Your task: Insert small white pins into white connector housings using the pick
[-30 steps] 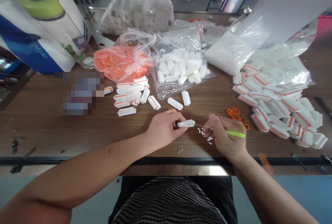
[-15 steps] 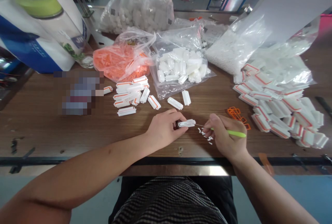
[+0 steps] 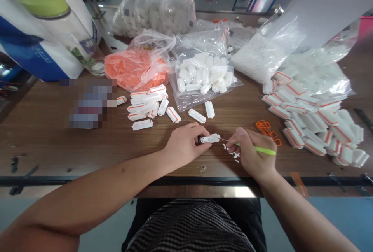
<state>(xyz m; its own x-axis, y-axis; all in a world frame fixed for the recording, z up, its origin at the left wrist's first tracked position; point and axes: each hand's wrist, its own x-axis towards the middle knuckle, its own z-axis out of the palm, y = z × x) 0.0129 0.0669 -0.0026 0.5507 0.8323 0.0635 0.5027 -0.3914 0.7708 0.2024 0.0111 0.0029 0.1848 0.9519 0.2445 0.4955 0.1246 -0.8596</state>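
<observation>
Between the thumb and fingers of my left hand (image 3: pixel 186 143) is a small white plastic connector housing (image 3: pixel 210 139) with rows of dark holes along its face. My right hand (image 3: pixel 253 151) is closed in a pen-like grip around a pick with a lime-green handle (image 3: pixel 264 150). The pick's thin metal shaft reaches left to the right end of the housing; whether its tip touches or is inside a hole, I cannot tell. Tiny white plastic pieces (image 3: pixel 234 154) lie on the table beside and partly under my right fingers.
White housings with orange trim (image 3: pixel 145 104) are piled left of centre, with a larger pile (image 3: pixel 314 123) at right. Orange frames (image 3: pixel 264 127) lie behind my right hand. Bags of orange parts (image 3: pixel 136 69), white housings (image 3: pixel 204 73) and white granules (image 3: pixel 259 57) stand behind; a green-lidded bottle (image 3: pixel 43 3) is at left.
My right hand has shifted very slightly left with the pick. My left hand and the connector housing are nearly unmoved.
</observation>
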